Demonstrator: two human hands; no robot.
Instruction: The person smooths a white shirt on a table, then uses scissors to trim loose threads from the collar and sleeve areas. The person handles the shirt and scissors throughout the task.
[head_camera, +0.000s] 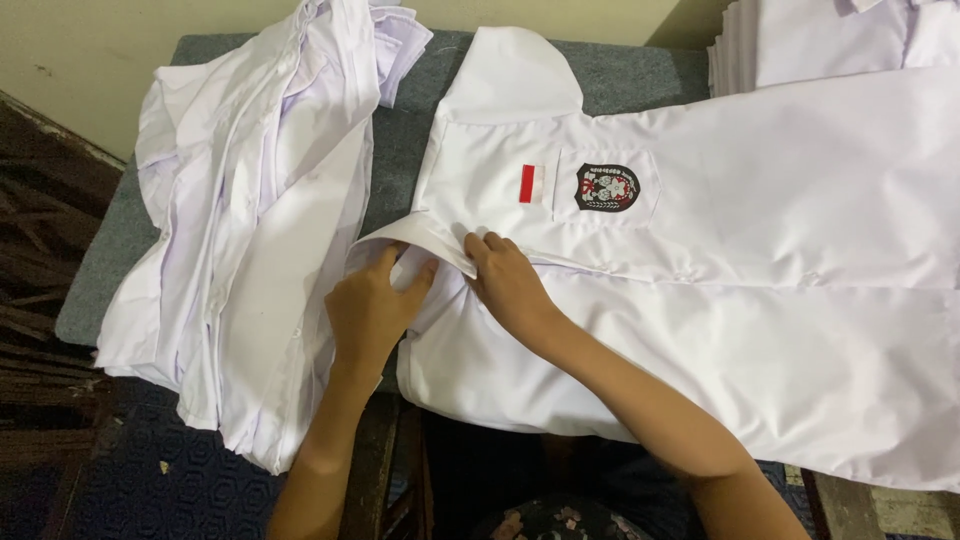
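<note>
My left hand (368, 305) and right hand (508, 282) sit close together at the collar (425, 238) of the white shirt (720, 300). I see the left fingers curled around the collar's edge, pinching the fabric, while the right hand presses down on the collar just beside it, fingers bent and fairly narrow. The shirt lies flat, spreading out to the right of my right hand, over a grey padded surface (400, 140). Just beyond the right hand are a red and white patch (531, 184) and a dark crest badge (606, 187). To the left of my left hand lies a pile of white shirts (250, 230); another folded stack (830, 40) sits far beyond, to the right.
</note>
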